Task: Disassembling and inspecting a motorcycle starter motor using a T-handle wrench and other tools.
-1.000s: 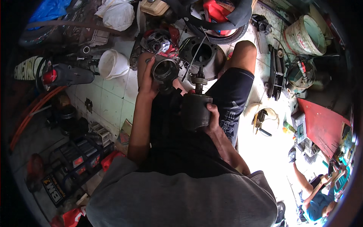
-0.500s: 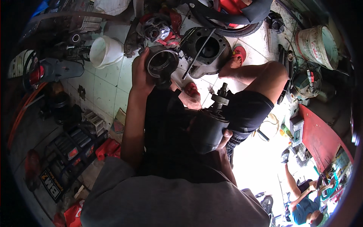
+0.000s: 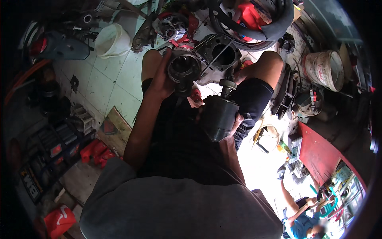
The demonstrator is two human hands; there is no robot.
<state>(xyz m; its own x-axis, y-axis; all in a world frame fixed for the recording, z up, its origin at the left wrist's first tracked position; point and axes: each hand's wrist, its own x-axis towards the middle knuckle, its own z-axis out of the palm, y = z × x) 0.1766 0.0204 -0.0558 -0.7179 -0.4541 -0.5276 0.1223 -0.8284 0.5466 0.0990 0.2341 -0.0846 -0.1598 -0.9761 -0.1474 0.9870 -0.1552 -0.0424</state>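
Observation:
My left hand (image 3: 162,83) is wrapped round the side of a dark metal end housing (image 3: 184,84), whose round open mouth faces up. In my right hand (image 3: 237,122) is a black cylindrical starter motor body (image 3: 219,115), tilted slightly, with a toothed gear and shaft (image 3: 228,85) sticking out of its top. The shaft end is just right of the housing, and a gap separates the two parts. Most of my right hand's fingers are hidden behind the motor body. Beyond both hands, a large cast metal casing (image 3: 211,75) lies on the floor between my feet, a thin rod across it.
A white bucket (image 3: 104,44) stands far left on the tiles. A wheel with a tire (image 3: 274,34) and red parts is at the top. To the right are a dirty bucket (image 3: 314,69) and a red panel (image 3: 320,153). Another person (image 3: 304,223) works at lower right.
The housing and the motor body have come closer together, the motor rising toward the housing. My view has turned a little, so the floor things appear shifted.

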